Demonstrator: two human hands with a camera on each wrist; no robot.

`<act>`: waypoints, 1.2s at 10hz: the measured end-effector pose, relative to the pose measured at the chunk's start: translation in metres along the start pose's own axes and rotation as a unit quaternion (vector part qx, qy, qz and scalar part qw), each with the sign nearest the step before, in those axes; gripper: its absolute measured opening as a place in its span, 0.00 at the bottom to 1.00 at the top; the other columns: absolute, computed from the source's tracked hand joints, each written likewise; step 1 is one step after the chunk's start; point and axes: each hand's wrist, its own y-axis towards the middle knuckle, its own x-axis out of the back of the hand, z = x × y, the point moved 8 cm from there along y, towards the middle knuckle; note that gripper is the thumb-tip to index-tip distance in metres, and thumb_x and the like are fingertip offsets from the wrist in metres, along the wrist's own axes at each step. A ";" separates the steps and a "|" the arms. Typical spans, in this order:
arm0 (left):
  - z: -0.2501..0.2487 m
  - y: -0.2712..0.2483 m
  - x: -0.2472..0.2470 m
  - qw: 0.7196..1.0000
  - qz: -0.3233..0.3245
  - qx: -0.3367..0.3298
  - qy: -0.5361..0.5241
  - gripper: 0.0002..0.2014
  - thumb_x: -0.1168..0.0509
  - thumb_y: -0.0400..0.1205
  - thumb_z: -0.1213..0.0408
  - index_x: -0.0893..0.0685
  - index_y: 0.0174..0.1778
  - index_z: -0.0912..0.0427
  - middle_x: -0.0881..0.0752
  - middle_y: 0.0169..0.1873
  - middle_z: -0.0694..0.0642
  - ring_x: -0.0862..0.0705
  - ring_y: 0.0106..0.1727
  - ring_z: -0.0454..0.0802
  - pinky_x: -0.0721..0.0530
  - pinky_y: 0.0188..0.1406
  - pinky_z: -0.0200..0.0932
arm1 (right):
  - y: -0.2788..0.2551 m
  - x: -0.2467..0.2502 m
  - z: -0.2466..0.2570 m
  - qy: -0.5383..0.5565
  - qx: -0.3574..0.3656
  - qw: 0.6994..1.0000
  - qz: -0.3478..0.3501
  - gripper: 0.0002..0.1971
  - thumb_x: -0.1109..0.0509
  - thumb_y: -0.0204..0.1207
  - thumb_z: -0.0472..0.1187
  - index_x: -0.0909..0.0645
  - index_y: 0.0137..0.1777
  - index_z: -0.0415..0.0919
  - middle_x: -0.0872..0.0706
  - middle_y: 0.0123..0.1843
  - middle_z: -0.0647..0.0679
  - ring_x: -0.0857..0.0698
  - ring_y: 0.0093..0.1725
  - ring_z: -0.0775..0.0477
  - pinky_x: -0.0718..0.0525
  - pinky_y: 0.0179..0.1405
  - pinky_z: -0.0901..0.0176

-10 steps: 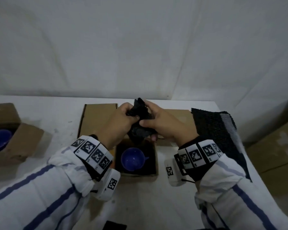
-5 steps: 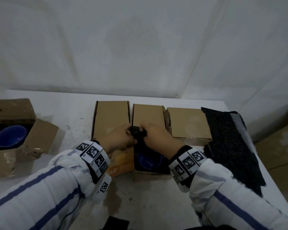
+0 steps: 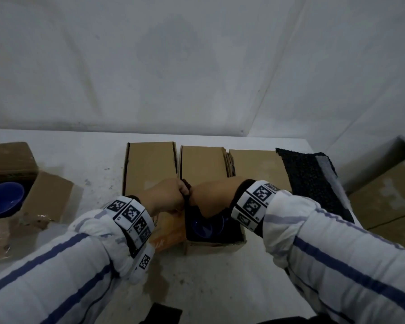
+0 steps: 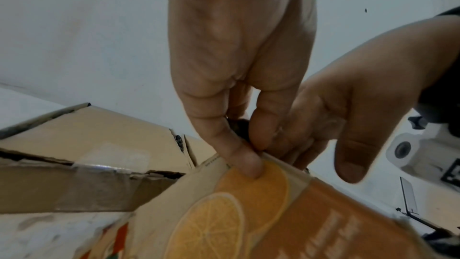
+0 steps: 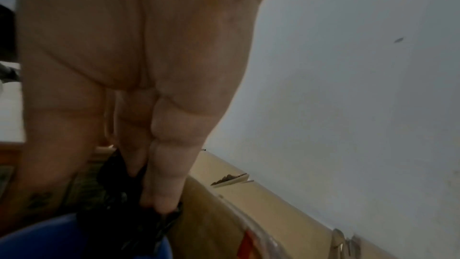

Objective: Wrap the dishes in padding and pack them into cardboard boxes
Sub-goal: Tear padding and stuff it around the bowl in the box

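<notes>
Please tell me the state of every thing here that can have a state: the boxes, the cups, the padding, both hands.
Middle box: open, flaps spread.
Blue cup inside it: uncovered, partly hidden.
Black padding: pushed down beside the cup.
Left hand: grip pinches padding at the box edge.
Right hand: fingers press padding down.
Left box: open, holds a blue bowl.
Padding sheets: lying flat, unused.

I see a blue cup (image 3: 206, 229) in black padding (image 3: 232, 232) under my hands. The brown box (image 3: 216, 244) has an orange-slice print; my sleeves (image 3: 351, 260) are white with blue stripes.
</notes>
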 end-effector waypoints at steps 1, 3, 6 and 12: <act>-0.001 -0.001 0.001 1.000 0.000 -0.003 -0.016 0.15 0.40 0.77 0.83 0.24 0.47 0.56 0.20 0.56 0.64 0.15 0.52 0.65 0.12 0.47 0.56 | 0.002 -0.014 0.005 -0.025 -0.002 0.997 0.078 0.26 0.36 0.81 0.36 0.35 0.78 0.37 0.29 0.74 0.40 0.26 0.58 0.43 0.32 0.48 0.62; -0.007 0.000 -0.003 0.999 0.004 -0.034 0.000 0.31 0.36 0.76 0.82 0.36 0.70 0.53 0.22 0.50 0.61 0.18 0.46 0.63 0.15 0.45 0.56 | -0.002 -0.006 -0.002 -0.050 -0.003 0.996 0.075 0.25 0.40 0.82 0.34 0.37 0.80 0.42 0.29 0.75 0.43 0.26 0.70 0.41 0.29 0.51 0.58; -0.008 0.005 -0.006 0.994 -0.010 -0.057 0.093 0.17 0.38 0.75 0.83 0.18 0.32 0.54 0.19 0.34 0.47 0.22 0.31 0.44 0.22 0.27 0.33 | -0.006 -0.004 0.007 -0.024 0.006 1.000 0.004 0.21 0.36 0.80 0.37 0.27 0.74 0.39 0.21 0.69 0.40 0.30 0.47 0.48 0.30 0.45 0.62; -0.005 0.019 -0.010 0.990 -0.025 -0.048 0.129 0.04 0.36 0.74 0.75 0.16 0.35 0.69 0.21 0.29 0.63 0.24 0.30 0.53 0.28 0.26 0.41 | 0.006 -0.019 -0.010 0.034 -0.004 0.999 0.001 0.19 0.36 0.81 0.39 0.24 0.71 0.38 0.17 0.60 0.40 0.26 0.39 0.47 0.26 0.37 0.60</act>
